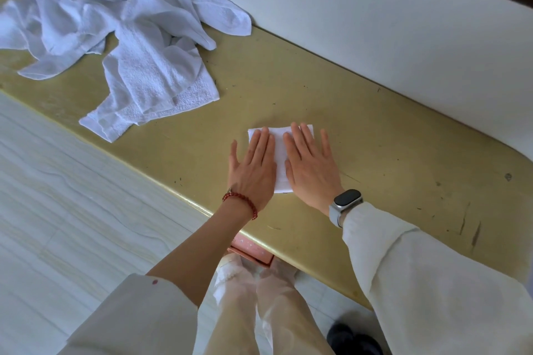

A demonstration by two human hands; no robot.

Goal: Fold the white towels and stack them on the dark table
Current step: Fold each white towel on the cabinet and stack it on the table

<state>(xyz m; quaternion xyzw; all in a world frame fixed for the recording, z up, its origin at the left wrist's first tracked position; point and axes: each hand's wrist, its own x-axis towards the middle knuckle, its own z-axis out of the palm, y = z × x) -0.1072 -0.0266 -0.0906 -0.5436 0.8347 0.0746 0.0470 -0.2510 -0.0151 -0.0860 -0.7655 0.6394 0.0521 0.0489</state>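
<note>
A small folded white towel lies flat on the yellowish table near its front edge. My left hand presses on the towel's left side with straight fingers, a red bead bracelet on the wrist. My right hand lies flat on its right side, a grey watch on the wrist. Most of the folded towel is hidden under both palms. A heap of several crumpled white towels lies on the table at the far left.
A white wall runs along the table's far edge. Pale wood-pattern floor lies to the left. A pink box sits under the table's front edge by my legs. A dark shoe is at the bottom.
</note>
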